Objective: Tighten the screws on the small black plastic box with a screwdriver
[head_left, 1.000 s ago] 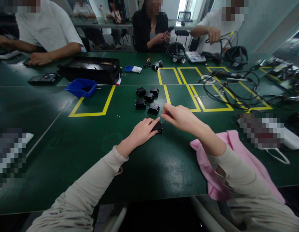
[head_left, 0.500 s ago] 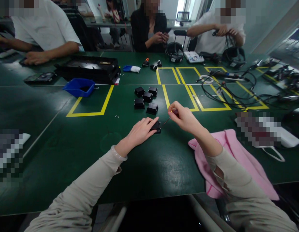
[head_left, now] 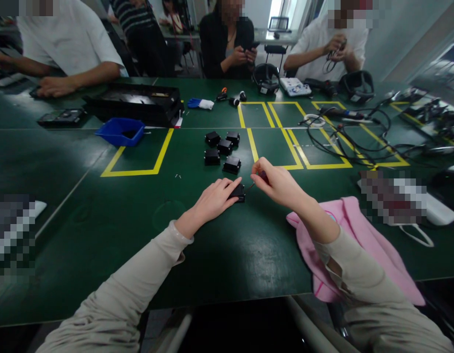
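head view: my left hand (head_left: 214,200) lies flat on the green table (head_left: 219,255), fingers stretched out and pressing down on a small black box (head_left: 238,192) whose far end pokes out past my fingertips. my right hand (head_left: 276,182) is just to the right of it, fingers pinched closed around a thin screwdriver (head_left: 256,181); its metal tip slants down to the left and ends right at the box's near right corner, though i cannot tell whether it touches. just beyond my hands sits a cluster of five more black boxes (head_left: 223,148), close together and near a yellow tape line (head_left: 253,145). under my right forearm and to its right lies a pink cloth (head_left: 362,240), hanging over the table's near edge. far to the left of my left hand, beyond a yellow taped rectangle, is a blue bin (head_left: 120,132), with a long black tray (head_left: 134,103) behind it. well off to the right of my right hand a tangle of black cables (head_left: 344,139) spreads over the taped squares. other people sit along the far side of the table, their hands busy with their own things.
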Demonstrator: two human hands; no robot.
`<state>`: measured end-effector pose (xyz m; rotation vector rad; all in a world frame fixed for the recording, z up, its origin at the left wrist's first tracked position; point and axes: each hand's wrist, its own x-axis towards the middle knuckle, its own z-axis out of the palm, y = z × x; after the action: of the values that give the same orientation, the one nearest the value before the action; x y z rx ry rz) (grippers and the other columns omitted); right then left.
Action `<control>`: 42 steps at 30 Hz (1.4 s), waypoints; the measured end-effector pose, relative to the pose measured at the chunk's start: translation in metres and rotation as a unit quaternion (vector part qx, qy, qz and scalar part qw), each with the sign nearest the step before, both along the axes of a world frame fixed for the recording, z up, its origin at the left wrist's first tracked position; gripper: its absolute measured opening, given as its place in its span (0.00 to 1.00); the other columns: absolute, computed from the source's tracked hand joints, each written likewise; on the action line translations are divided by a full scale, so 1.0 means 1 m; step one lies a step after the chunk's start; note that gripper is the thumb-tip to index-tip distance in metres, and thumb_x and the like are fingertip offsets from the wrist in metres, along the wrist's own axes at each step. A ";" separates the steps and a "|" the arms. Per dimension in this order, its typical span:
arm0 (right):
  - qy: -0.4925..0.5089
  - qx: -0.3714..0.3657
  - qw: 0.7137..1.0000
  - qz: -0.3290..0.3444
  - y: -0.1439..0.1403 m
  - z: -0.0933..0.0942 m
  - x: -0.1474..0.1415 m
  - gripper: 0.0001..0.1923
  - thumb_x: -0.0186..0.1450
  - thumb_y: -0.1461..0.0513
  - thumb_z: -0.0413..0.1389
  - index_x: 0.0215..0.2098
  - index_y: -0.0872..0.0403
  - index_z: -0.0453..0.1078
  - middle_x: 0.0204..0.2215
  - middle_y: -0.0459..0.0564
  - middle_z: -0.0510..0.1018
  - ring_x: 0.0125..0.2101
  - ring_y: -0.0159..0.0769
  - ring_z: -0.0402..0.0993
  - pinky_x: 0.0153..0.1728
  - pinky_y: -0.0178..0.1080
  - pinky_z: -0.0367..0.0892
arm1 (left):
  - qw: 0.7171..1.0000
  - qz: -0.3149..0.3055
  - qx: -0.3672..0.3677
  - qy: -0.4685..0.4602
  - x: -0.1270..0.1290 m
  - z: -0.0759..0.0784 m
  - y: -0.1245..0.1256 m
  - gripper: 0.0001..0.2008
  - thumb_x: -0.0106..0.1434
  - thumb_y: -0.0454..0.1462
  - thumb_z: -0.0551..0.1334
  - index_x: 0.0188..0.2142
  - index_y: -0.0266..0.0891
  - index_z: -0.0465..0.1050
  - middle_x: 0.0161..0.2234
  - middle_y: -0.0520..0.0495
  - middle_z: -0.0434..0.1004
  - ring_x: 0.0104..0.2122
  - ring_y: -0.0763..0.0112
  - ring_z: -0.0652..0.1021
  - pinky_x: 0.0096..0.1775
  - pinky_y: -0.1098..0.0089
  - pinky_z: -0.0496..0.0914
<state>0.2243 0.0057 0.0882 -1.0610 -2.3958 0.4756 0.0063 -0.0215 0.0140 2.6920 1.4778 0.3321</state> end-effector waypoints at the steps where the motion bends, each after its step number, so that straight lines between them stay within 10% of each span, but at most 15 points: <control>1: -0.009 0.004 1.000 -0.002 -0.001 0.002 -0.002 0.07 0.68 0.57 0.46 0.39 0.52 0.60 0.24 0.42 0.67 0.23 0.30 0.62 0.27 0.34 0.51 | 1.000 0.000 0.002 0.001 0.000 0.000 0.000 0.28 0.70 0.45 0.54 0.66 0.41 0.49 0.50 0.42 0.67 0.45 0.61 0.70 0.46 0.63 0.68; 42: -0.106 0.007 0.994 0.002 0.005 0.016 -0.009 0.13 0.70 0.53 0.44 0.40 0.52 0.64 0.25 0.46 0.71 0.25 0.32 0.64 0.27 0.35 0.50 | 1.000 -0.004 0.012 0.000 -0.001 -0.003 0.000 0.27 0.70 0.45 0.53 0.65 0.41 0.50 0.50 0.41 0.67 0.46 0.60 0.70 0.47 0.61 0.67</control>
<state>0.2157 0.0106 0.1046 -1.1505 -2.5816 0.3630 0.0054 -0.0214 0.0108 2.7158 1.4733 0.3507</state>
